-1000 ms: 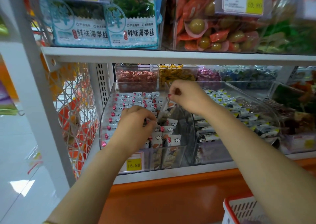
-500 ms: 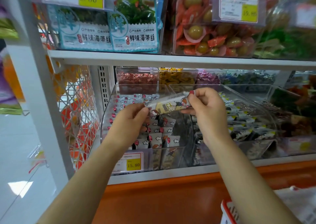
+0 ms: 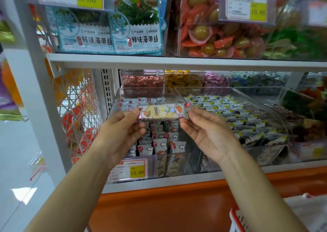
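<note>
Your left hand (image 3: 122,127) and right hand (image 3: 207,134) each pinched one end of the snack packet (image 3: 161,111), level above the clear bin (image 3: 123,97).

Item: long, flat, glossy plastic snack packet (image 3: 161,111), sealed.
Print: white and pale yellow ground; cartoon children with orange hair near each end; dark characters in the middle.
Pose: long axis near horizontal, right end slightly higher; printed face toward the camera.
Support: left end pinched by the left hand (image 3: 122,131); right end pinched by the right hand (image 3: 207,134).
Location: held in the air, in front of the clear plastic bin (image 3: 113,101) of small white packets, touching neither.
</note>
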`<action>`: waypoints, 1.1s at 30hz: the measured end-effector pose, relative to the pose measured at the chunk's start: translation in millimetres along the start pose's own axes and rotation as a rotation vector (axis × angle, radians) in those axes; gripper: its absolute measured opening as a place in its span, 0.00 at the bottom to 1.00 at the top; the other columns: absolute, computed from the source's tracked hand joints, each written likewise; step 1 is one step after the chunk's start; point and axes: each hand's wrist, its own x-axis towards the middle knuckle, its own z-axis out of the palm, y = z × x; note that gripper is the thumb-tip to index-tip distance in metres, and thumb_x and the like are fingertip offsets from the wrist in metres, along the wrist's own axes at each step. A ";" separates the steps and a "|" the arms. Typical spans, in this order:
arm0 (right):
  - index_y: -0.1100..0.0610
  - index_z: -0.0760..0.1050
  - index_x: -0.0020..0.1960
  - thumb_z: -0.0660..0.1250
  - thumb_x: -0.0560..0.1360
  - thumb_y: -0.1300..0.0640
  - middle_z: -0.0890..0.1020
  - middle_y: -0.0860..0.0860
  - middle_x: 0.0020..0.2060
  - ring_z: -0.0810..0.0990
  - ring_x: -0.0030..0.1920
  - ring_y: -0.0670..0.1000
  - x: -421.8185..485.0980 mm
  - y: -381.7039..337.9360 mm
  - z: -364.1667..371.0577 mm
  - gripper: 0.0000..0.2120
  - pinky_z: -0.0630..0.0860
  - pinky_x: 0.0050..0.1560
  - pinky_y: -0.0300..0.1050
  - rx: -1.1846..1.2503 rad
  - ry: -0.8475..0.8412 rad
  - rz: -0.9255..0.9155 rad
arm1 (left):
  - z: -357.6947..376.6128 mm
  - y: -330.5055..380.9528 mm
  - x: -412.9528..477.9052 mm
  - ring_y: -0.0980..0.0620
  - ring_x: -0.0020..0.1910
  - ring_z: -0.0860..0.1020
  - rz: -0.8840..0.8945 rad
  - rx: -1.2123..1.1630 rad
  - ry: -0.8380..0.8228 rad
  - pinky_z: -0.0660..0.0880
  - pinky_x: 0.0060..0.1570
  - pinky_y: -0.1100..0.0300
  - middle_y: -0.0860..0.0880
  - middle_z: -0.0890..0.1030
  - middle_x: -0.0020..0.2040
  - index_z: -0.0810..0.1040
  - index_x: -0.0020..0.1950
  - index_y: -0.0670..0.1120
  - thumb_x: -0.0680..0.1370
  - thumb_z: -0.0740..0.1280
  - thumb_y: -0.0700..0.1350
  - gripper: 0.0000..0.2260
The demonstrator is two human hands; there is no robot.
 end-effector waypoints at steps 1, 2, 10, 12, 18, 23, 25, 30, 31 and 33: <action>0.66 0.77 0.47 0.62 0.71 0.71 0.83 0.58 0.34 0.84 0.33 0.51 0.3 0.4 -0.1 0.07 0.80 0.31 0.39 0.021 -0.003 0.008 | 0.0 -0.2 0.5 0.56 0.28 0.76 -0.010 -0.026 -0.007 0.76 0.29 0.67 0.48 0.75 0.30 0.72 0.39 0.43 0.76 0.66 0.42 0.07; 0.66 0.77 0.46 0.63 0.70 0.72 0.84 0.58 0.34 0.84 0.33 0.51 0.8 0.8 -0.4 0.07 0.80 0.31 0.39 0.036 -0.005 0.013 | 0.3 -0.3 0.9 0.57 0.28 0.76 -0.021 -0.049 -0.018 0.76 0.29 0.67 0.48 0.75 0.31 0.72 0.40 0.43 0.75 0.65 0.42 0.06; 0.66 0.77 0.45 0.62 0.72 0.73 0.83 0.59 0.35 0.84 0.33 0.52 4.0 2.4 -3.6 0.07 0.80 0.31 0.38 0.017 0.046 -0.032 | 0.4 1.0 -0.1 0.56 0.29 0.79 -0.057 -0.160 -0.035 0.77 0.31 0.67 0.47 0.78 0.30 0.75 0.39 0.40 0.75 0.62 0.34 0.06; 0.65 0.78 0.44 0.64 0.73 0.69 0.84 0.58 0.36 0.84 0.34 0.52 4.5 1.8 -5.4 0.04 0.80 0.34 0.40 -0.041 0.046 -0.085 | 0.7 1.1 -1.1 0.54 0.32 0.80 -0.023 -0.120 -0.057 0.78 0.33 0.67 0.46 0.78 0.34 0.75 0.42 0.40 0.74 0.62 0.32 0.05; 0.61 0.77 0.45 0.70 0.70 0.63 0.82 0.50 0.36 0.84 0.36 0.50 5.8 5.4 -10.4 0.05 0.81 0.38 0.40 -0.379 0.086 -0.303 | 2.9 2.0 -4.8 0.54 0.38 0.81 0.199 0.331 -0.129 0.78 0.44 0.64 0.49 0.77 0.38 0.77 0.52 0.43 0.74 0.66 0.33 0.09; 0.58 0.75 0.46 0.67 0.73 0.69 0.83 0.45 0.35 0.84 0.39 0.49 7.6 6.0 -12.9 0.07 0.82 0.46 0.45 -0.596 0.058 -0.419 | 5.3 2.6 -9.5 0.55 0.43 0.82 0.217 0.386 -0.159 0.77 0.47 0.61 0.46 0.80 0.48 0.77 0.56 0.43 0.68 0.70 0.51 0.20; 0.59 0.75 0.47 0.65 0.73 0.70 0.83 0.48 0.38 0.84 0.41 0.51 7.8 6.4 -12.5 0.08 0.81 0.46 0.46 -0.527 -0.018 -0.350 | 6.8 2.7 -9.9 0.54 0.44 0.82 0.251 0.402 -0.129 0.78 0.45 0.63 0.44 0.80 0.50 0.77 0.55 0.43 0.70 0.68 0.49 0.17; 0.55 0.80 0.51 0.68 0.73 0.61 0.82 0.54 0.49 0.83 0.48 0.51 7.6 10.9 -9.4 0.07 0.81 0.46 0.47 -0.547 -0.045 -0.301 | 6.3 1.7 -9.8 0.53 0.46 0.83 0.257 0.463 -0.142 0.78 0.46 0.64 0.48 0.80 0.52 0.76 0.56 0.48 0.73 0.69 0.40 0.12; 0.52 0.81 0.50 0.69 0.73 0.60 0.83 0.52 0.48 0.83 0.48 0.51 7.3 11.7 -9.4 0.08 0.81 0.48 0.50 -0.632 -0.023 -0.328 | 6.5 1.9 -10.5 0.54 0.46 0.83 0.259 0.489 -0.155 0.78 0.48 0.63 0.49 0.80 0.52 0.76 0.56 0.50 0.73 0.69 0.40 0.13; 0.49 0.83 0.47 0.71 0.72 0.58 0.84 0.50 0.47 0.82 0.49 0.51 7.0 12.0 -9.6 0.07 0.79 0.53 0.56 -0.731 0.018 -0.369 | 6.9 2.8 -11.7 0.56 0.46 0.82 0.276 0.566 -0.164 0.76 0.49 0.63 0.52 0.80 0.52 0.77 0.56 0.55 0.72 0.70 0.41 0.15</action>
